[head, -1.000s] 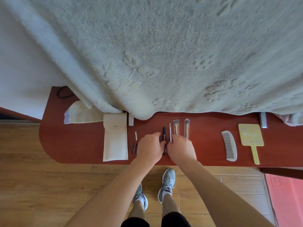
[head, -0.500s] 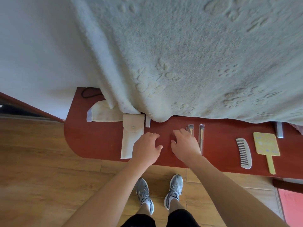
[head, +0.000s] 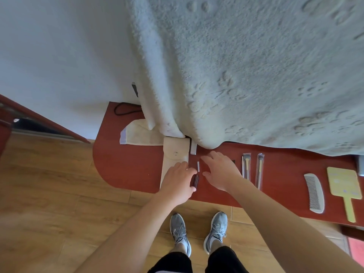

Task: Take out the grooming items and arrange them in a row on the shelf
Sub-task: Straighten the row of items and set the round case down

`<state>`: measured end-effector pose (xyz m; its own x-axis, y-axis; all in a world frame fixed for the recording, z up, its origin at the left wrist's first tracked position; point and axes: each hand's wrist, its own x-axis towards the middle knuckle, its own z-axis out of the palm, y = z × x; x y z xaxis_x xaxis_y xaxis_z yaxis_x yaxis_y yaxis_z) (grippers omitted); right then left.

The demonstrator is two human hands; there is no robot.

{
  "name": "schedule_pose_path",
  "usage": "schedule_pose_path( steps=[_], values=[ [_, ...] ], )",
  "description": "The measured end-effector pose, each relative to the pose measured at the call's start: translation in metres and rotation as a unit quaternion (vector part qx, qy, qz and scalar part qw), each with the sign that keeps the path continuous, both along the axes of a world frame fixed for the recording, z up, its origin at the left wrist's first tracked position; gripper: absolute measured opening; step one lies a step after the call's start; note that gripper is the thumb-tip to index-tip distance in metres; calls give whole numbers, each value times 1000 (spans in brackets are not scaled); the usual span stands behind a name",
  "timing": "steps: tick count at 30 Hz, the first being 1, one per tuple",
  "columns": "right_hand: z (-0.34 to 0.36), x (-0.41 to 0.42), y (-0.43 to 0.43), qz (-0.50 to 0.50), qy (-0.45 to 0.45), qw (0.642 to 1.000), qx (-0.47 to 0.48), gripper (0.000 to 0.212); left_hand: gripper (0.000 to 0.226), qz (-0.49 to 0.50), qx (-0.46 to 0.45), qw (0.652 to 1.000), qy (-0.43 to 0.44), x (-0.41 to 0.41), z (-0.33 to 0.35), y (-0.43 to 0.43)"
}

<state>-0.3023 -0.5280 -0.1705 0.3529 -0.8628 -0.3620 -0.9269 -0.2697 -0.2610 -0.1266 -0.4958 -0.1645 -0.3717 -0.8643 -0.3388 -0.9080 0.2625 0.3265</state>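
On the red-brown shelf [head: 128,170] lies a cream snap pouch [head: 174,152]. My left hand [head: 178,183] rests over its lower part, fingers loosely bent, next to a thin dark tool [head: 196,181] and a small white stick [head: 198,166]. My right hand [head: 220,169] hovers just right of them with fingers spread, holding nothing. Two wrapped brushes [head: 253,170] lie to the right, then a white comb [head: 314,192] and a yellow hand mirror [head: 343,187]. Items under my right hand are hidden.
A large fluffy white towel [head: 246,75] hangs over the back of the shelf. A folded cream cloth [head: 137,134] and a black cable [head: 122,109] lie at the shelf's left end. A small grey item [head: 193,147] sits beside the pouch. Wooden floor and my shoes are below.
Both hands have shifted left from the middle tools toward the pouch. The right hand has opened and spread its fingers. The camera has turned left.
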Motion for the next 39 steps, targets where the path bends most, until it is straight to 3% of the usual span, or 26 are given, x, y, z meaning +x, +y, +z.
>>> schedule_pose_path(
  steps=[20,31,39],
  values=[
    [-10,14,0,17,-5,1000,-17,38,46,-31,-23,999,0,-2,-8,-1],
    [-2,-30,7,-30,-6,997,-76,43,47,-24,-28,999,28,-36,-8,9],
    [-1,-60,12,-69,-29,996,-58,45,48,-26,-26,999,37,-64,-12,20]
  ],
)
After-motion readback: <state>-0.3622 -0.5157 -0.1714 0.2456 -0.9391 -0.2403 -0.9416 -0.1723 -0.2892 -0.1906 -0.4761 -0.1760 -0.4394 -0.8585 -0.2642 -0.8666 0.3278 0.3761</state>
